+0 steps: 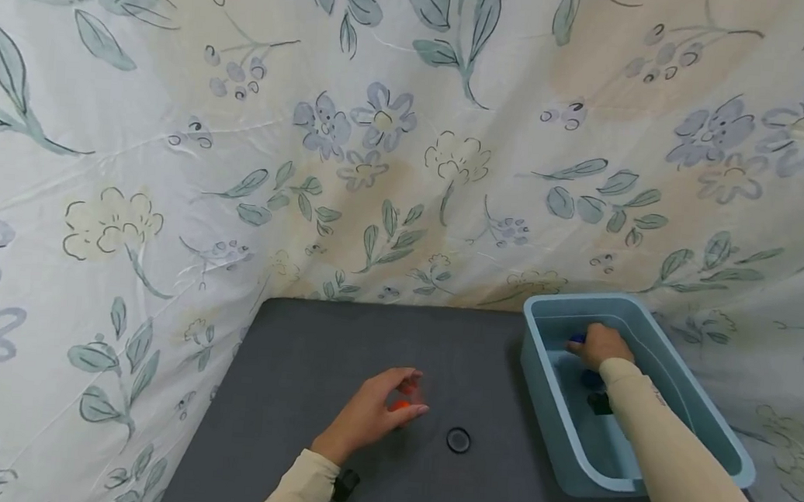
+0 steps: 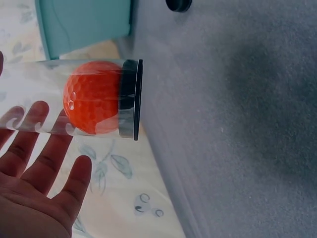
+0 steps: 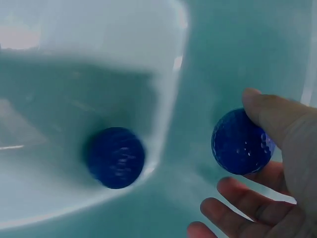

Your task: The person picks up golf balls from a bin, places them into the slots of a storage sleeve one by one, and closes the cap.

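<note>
My left hand [image 1: 365, 416] holds a clear plastic tube [image 2: 42, 82] above the grey table. An orange golf ball [image 2: 94, 97] lies inside the tube, against the black cap [image 2: 130, 99] that closes its lower end. My right hand [image 1: 608, 347] is down in the blue-green bin [image 1: 558, 425], pinching a blue golf ball [image 3: 241, 142] between thumb and fingers. On the bin floor, apart from that hand, lies a second blue golf ball [image 3: 116, 157]. A round black cap [image 1: 459, 440] rests on the table between the left hand and the bin.
The dark grey table [image 1: 340, 332] reaches back to a floral cloth [image 1: 408, 166] hanging behind and at the left. The bin's raised walls surround the right hand and forearm on the table's right side.
</note>
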`<state>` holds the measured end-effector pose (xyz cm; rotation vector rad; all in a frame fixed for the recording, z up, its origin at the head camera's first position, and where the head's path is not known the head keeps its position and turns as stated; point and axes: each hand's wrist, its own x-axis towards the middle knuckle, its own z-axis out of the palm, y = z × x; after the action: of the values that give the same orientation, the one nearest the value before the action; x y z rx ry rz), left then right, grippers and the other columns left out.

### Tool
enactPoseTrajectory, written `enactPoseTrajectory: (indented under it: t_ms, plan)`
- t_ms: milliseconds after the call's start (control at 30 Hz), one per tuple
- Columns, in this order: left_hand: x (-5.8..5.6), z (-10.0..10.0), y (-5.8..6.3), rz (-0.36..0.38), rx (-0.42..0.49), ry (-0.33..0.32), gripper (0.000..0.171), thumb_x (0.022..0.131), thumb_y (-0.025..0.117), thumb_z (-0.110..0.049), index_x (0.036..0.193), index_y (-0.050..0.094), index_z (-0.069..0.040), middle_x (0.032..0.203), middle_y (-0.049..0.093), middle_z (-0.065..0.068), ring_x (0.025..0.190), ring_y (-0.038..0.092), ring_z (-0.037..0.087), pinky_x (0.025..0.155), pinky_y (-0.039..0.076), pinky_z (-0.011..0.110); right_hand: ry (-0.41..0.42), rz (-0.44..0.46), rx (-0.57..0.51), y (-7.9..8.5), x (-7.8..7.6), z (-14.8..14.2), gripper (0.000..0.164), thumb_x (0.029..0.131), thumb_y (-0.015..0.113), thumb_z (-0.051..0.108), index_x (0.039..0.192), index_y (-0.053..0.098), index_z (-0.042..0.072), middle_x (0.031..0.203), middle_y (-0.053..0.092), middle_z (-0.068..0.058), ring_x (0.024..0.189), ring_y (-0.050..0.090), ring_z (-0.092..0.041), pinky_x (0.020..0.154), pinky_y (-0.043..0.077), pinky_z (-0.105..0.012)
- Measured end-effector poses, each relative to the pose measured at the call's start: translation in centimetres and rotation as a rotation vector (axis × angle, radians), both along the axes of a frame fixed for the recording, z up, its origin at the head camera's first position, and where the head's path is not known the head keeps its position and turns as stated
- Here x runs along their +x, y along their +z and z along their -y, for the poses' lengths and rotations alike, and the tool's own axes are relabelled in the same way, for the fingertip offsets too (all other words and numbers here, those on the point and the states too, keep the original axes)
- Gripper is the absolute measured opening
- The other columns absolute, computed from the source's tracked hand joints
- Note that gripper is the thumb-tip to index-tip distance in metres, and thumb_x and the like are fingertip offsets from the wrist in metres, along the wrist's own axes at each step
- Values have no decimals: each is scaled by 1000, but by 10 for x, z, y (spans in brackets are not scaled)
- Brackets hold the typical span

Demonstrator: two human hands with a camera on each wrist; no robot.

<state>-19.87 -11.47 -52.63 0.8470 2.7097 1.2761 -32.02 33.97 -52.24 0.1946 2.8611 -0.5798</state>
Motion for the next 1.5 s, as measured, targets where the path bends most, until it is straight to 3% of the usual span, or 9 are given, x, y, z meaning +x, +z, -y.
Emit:
enactPoseTrajectory:
  t_ms: [233,367,467,567,800,967,1100,1300,1500]
  plan:
    - [1,-6,3,-1,-5,-11,54,98,68,-52,144,57,-25,129,68,-2,112,66,9,95,58,35,22,-147,-59,28,23,13,49,98,69,44,101,63,-5,90,63,-20,73,58,-29,59,48,-36]
    - [2,-9,3,-15,-3,-26,54,98,68,-51,144,56,-25,130,68,-2,113,65,8,96,57,34,27,-228,-88,51,46,28,70,99,65,55,120,62,-12,115,64,-33,95,63,-43,77,57,-56]
    - [1,-11,3,-27,10,-35,54,98,68,-50,144,56,-26,129,68,-3,113,66,8,96,57,34,25,-306,-122,68,62,43,79,98,62,61,131,60,-11,131,59,-35,117,57,-51,96,49,-69]
    - [1,-13,4,-48,28,-36,53,98,69,-49,144,56,-25,127,68,-4,111,66,9,95,58,34,24,-389,-174,81,73,60,74,98,63,60,130,62,-7,137,56,-33,125,52,-52,103,44,-72]
    - [3,-15,4,-34,43,-37,55,97,68,-52,145,55,-28,125,67,-11,112,66,6,96,57,35,39,-521,-348,94,89,98,64,98,68,51,134,64,-2,144,55,-27,126,56,-46,102,50,-67]
    - [4,-17,5,-28,56,-32,55,97,68,-53,145,55,-30,121,67,-13,111,65,4,97,57,35,65,-544,-492,93,99,124,57,98,71,46,134,64,2,145,56,-21,132,55,-41,108,46,-65]
    - [5,-19,6,-60,67,-30,54,97,69,-51,144,56,-29,118,67,-12,109,66,4,97,57,35,116,-554,-631,90,109,147,43,99,73,35,131,67,6,142,59,-17,123,62,-33,104,54,-56]
    - [5,-21,9,-105,94,-38,52,97,71,-46,143,57,-26,116,69,-8,106,68,5,96,58,34,148,-379,-1009,87,125,179,37,104,66,28,134,66,8,133,66,-12,111,68,-15,95,56,-24]
    - [6,-23,10,-129,116,-34,49,97,73,-41,141,58,-25,116,70,-5,105,68,6,94,59,33,174,-325,-1132,74,132,205,37,105,65,26,136,65,8,139,65,-12,118,65,-13,100,53,-23]
